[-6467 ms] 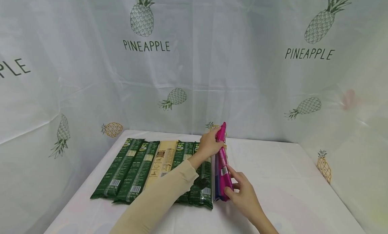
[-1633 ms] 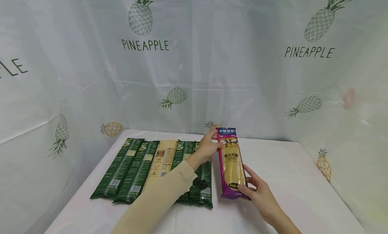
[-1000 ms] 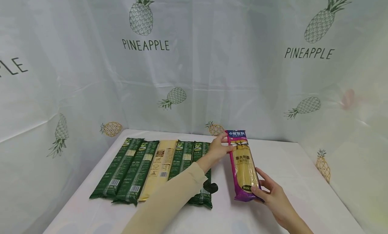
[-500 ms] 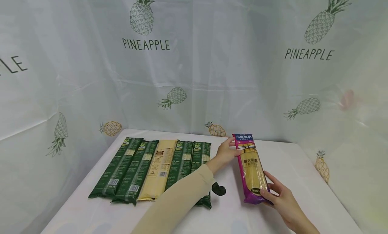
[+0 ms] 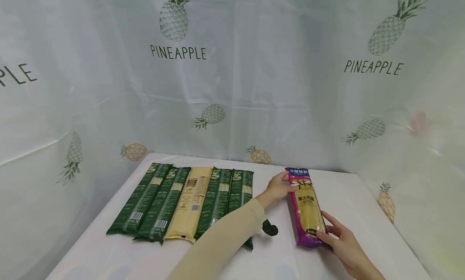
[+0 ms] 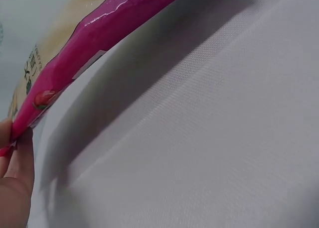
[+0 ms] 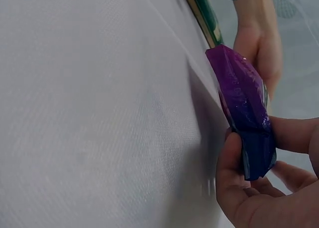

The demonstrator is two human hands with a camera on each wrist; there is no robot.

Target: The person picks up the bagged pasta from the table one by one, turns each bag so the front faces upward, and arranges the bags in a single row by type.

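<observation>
A magenta and purple spaghetti pack [image 5: 308, 209] is held front up between both hands, right of the other packs. My left hand [image 5: 279, 188] pinches its far left edge, near the blue top. At the near right corner my right hand [image 5: 343, 243] grips it, thumb over the front. In the left wrist view the pack [image 6: 94, 44] slants over the white cloth, a shadow beneath it, with fingers [image 6: 22, 156] pinching its edge. The right wrist view has the pack's purple end [image 7: 241, 96] between right thumb and fingers [image 7: 294, 133], the left hand [image 7: 259, 49] beyond.
Left on the white table [image 5: 348, 207], several green packs [image 5: 141, 199] and one cream pack [image 5: 190, 203] lie side by side; the left sleeve [image 5: 229, 235] crosses the rightmost. A dark object [image 5: 270, 228] shows beside that sleeve. A pineapple-print curtain [image 5: 276, 86] stands behind the table.
The pack has turned from its magenta side to its front with the pasta window. Both hands have carried it right and slightly nearer, away from the green packs, keeping their grip.
</observation>
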